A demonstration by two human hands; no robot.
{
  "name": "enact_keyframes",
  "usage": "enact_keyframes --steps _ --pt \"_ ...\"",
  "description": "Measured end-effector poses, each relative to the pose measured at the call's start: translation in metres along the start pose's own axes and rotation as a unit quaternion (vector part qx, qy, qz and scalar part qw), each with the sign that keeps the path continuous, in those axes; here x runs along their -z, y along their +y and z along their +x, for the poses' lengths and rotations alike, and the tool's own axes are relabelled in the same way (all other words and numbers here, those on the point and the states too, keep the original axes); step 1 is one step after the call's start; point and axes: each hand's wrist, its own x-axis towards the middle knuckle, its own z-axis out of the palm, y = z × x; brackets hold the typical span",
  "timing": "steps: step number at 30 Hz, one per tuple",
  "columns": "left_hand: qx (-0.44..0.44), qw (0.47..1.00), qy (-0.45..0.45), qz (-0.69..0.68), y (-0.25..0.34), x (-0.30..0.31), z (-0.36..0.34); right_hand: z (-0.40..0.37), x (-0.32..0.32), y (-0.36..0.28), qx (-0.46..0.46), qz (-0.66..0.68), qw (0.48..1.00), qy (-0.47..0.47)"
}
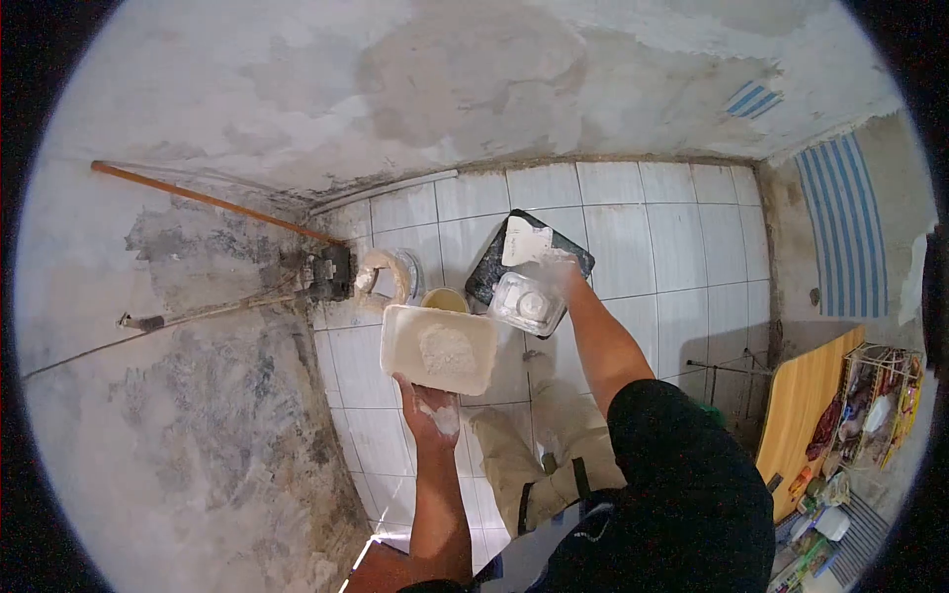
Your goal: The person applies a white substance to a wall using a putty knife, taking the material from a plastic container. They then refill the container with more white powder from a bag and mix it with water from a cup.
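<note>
My left hand (431,413), dusted with white powder, grips the near edge of a cream rectangular tray (395,341) from below. White powder (448,353) lies heaped in the tray's middle. My right hand (561,275) is closed at the far right edge of a clear plastic container (502,299), just right of the tray; its fingers are partly blurred. Some white stuff shows inside the container. Behind it, a black slab or tray (488,265) lies on the floor, with a white flat piece (524,240) over its far part.
An open bag (403,277) with a pale rim and a round yellowish tub (445,299) stand behind the cream tray. Tiled floor (618,237) meets patchy plastered walls. An orange pole (213,201) leans at left. A wooden board (806,410) and a wire rack (875,405) are at right.
</note>
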Motion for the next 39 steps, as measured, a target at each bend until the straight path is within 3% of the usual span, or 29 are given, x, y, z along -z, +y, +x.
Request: enact_keyframes --steps 1,2,3,4,6,8,10,14,16,18,20,24,26,30,31,32,34,36,38,39 --pt "-0.005 1.000 0.001 -0.003 0.003 -0.003 -0.001 -0.009 0.011 -0.008 -0.108 0.321 0.941 0.009" --pt "-0.011 1.000 0.003 -0.007 0.006 -0.005 -0.003 -0.016 0.015 -0.012 -0.202 0.603 0.772 0.014" --pt "-0.018 1.000 0.003 -0.013 0.010 -0.006 -0.004 -0.023 0.019 -0.021 -0.226 0.707 0.669 0.047" --pt "-0.011 1.000 0.003 -0.017 0.013 -0.007 -0.005 -0.036 0.035 -0.031 -0.217 0.706 0.673 0.042" --pt "-0.018 0.999 -0.004 -0.026 0.026 -0.014 -0.013 -0.072 0.088 -0.061 -0.242 0.753 0.612 0.009" --pt "-0.037 0.999 -0.013 -0.023 0.042 -0.029 -0.020 -0.108 0.136 -0.087 -0.080 0.772 0.630 -0.022" --pt "-0.053 0.998 0.001 -0.017 0.062 -0.040 -0.028 -0.116 0.159 -0.098 -0.072 0.834 0.540 -0.084" --pt "-0.074 0.994 0.070 0.023 0.103 -0.046 -0.045 -0.159 0.234 -0.152 0.010 0.786 0.606 -0.120" --pt "-0.097 0.992 0.075 0.032 0.126 -0.043 -0.054 -0.173 0.265 -0.189 0.032 0.774 0.618 -0.134" --pt "-0.155 0.988 0.006 -0.002 0.144 -0.038 -0.067 -0.170 0.269 -0.206 0.092 0.778 0.600 -0.163" --pt "-0.196 0.980 0.031 -0.024 0.169 -0.035 -0.076 -0.172 0.281 -0.234 0.096 0.787 0.582 -0.181" --pt "-0.219 0.975 0.046 0.000 0.212 -0.017 -0.096 -0.194 0.295 -0.293 0.140 0.726 0.628 -0.245" --pt "-0.243 0.969 0.035 0.014 0.215 -0.020 -0.108 -0.211 0.299 -0.314 0.166 0.730 0.615 -0.246" --pt "-0.203 0.977 -0.030 -0.054 0.256 -0.002 -0.130 -0.240 0.284 -0.417 0.170 0.742 0.617 -0.202" --pt "-0.189 0.978 -0.052 -0.069 0.264 0.004 -0.134 -0.243 0.278 -0.435 0.236 0.746 0.573 -0.245" --pt "-0.197 0.977 -0.050 -0.067 0.265 0.008 -0.136 -0.248 0.272 -0.446 0.240 0.745 0.569 -0.251" --pt "-0.192 0.972 -0.082 -0.111 0.279 0.027 -0.134 -0.274 0.256 -0.497 0.181 0.803 0.534 -0.193" --pt "-0.209 0.966 -0.084 -0.130 0.290 0.039 -0.139 -0.296 0.243 -0.530 0.143 0.797 0.546 -0.216" --pt "-0.227 0.959 -0.085 -0.150 0.301 0.051 -0.149 -0.311 0.217 -0.559 0.386 0.666 0.631 -0.093" --pt "-0.235 0.955 -0.079 -0.161 0.308 0.055 -0.153 -0.310 0.212 -0.574 0.188 0.759 0.590 -0.201"
